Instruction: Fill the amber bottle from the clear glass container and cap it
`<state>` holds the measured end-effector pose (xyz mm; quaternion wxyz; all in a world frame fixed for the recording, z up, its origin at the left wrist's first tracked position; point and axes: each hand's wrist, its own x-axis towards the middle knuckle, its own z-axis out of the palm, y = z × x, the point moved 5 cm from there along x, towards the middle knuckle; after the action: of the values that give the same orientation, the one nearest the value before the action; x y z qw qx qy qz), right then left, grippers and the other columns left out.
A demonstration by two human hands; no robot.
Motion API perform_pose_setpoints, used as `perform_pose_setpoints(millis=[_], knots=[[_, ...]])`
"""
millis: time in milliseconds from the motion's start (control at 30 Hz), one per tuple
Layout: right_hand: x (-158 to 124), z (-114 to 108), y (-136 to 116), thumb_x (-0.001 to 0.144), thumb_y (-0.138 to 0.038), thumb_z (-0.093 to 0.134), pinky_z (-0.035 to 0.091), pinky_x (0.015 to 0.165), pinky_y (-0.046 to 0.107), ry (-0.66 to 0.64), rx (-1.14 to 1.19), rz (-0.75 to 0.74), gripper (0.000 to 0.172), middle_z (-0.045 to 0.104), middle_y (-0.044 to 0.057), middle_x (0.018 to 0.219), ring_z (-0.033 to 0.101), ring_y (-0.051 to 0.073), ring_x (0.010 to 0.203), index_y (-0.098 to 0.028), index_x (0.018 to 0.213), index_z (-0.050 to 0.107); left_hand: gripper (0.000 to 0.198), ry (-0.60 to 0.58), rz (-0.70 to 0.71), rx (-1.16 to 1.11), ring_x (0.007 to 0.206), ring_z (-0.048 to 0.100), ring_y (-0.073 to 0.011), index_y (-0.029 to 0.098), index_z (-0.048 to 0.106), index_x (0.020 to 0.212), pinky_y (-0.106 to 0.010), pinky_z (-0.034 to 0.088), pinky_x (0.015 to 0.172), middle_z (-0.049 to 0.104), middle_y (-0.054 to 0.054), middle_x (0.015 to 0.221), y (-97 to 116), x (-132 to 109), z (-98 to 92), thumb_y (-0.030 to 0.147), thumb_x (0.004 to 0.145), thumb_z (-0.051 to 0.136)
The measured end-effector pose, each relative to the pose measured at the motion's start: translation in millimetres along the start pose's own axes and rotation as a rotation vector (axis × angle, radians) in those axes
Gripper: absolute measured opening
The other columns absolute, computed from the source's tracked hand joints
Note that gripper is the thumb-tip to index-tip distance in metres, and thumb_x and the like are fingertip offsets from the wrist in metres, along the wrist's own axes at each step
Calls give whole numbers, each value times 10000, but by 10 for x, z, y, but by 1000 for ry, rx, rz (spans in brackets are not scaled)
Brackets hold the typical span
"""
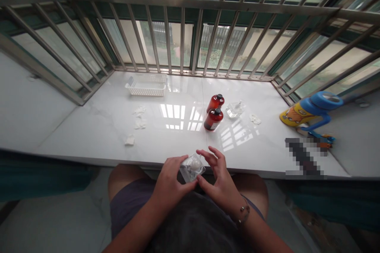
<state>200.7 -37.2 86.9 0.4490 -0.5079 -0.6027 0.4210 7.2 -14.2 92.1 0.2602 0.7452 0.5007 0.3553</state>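
My left hand (168,178) grips the left side of a small transparent plastic blister pack (192,168), which holds a round white object (195,163). My right hand (218,184) is at the pack's right side, with its thumb on the lower corner and its fingers curled near the upper edge. A beaded bracelet (244,212) circles my right wrist. Both hands are over the front edge of a white marble window ledge (89,134), above my lap.
Two amber bottles with black caps (215,111) stand mid-ledge, beside a crumpled transparent wrapper (235,109). A white plastic basket (147,85) sits further back, with white scraps (139,117) nearby. A blue-and-yellow drinking bottle (311,108) lies at right, beside a pixelated patch (303,157). Metal window bars (184,27) line the back.
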Motion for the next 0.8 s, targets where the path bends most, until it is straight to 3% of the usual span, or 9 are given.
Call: perform_pose_setpoints(millis=[67,133,233,300,367,467,567,667,800], knots=[[6,25,-6,978,-274,696,343,1310,625,-38,12,-7,817,597,137,1551,456,281,1570,-344,1625,201,638,-9,5,-7,1146,733,-308,260,667,1360,-478,623,1005,770,-84,1247,12,-2,7,236,760,883],[13,28,15,993,-289,686,357,1301,616,-9,19,-9,765,670,112,1436,488,272,1538,-347,1607,234,653,-17,11,-8,1151,728,-308,260,659,1372,-475,619,1007,767,-87,1260,25,-7,16,229,758,881],[15,13,100,947,-343,764,496,1193,564,94,16,59,741,705,53,1181,688,260,1239,-326,1539,319,665,-42,34,-9,1160,721,-317,257,650,1379,-487,608,1018,766,-92,1265,60,-20,39,217,755,877],[8,-1,127,865,-370,851,552,1127,533,146,-8,89,805,668,41,1161,712,245,1114,-314,1500,360,665,-59,44,-13,1160,718,-320,255,646,1375,-494,605,1021,767,-93,1257,82,-26,55,199,751,867],[3,-9,96,818,-359,888,526,1169,539,152,-35,61,886,634,87,1321,671,272,1252,-316,1522,352,663,-69,46,-16,1159,717,-319,258,642,1375,-495,604,1021,768,-91,1251,92,-28,68,175,751,850],[3,5,12,900,-299,800,450,1249,565,71,-53,-19,896,581,131,1515,542,295,1480,-331,1612,257,656,-69,45,-10,1162,717,-319,270,640,1381,-495,602,1023,767,-88,1254,85,-22,75,161,763,828],[8,1,-19,991,-269,696,508,1191,562,22,-102,-75,771,711,94,1309,652,275,1350,-335,1623,259,651,-53,60,7,1161,717,-323,266,634,1383,-501,596,1025,765,-93,1256,73,-20,70,181,771,839],[22,-59,1,950,-340,785,556,1127,571,84,-213,-74,786,730,57,1151,730,272,1119,-329,1595,337,649,-65,89,20,1162,719,-329,266,630,1387,-514,588,1031,766,-98,1264,85,-29,80,199,780,848],[47,-88,-30,881,-340,848,498,1203,588,65,-274,-100,873,693,98,1360,667,310,1303,-324,1599,352,654,-73,84,10,1160,721,-328,269,631,1391,-513,593,1030,768,-97,1259,102,-31,83,181,775,832]])
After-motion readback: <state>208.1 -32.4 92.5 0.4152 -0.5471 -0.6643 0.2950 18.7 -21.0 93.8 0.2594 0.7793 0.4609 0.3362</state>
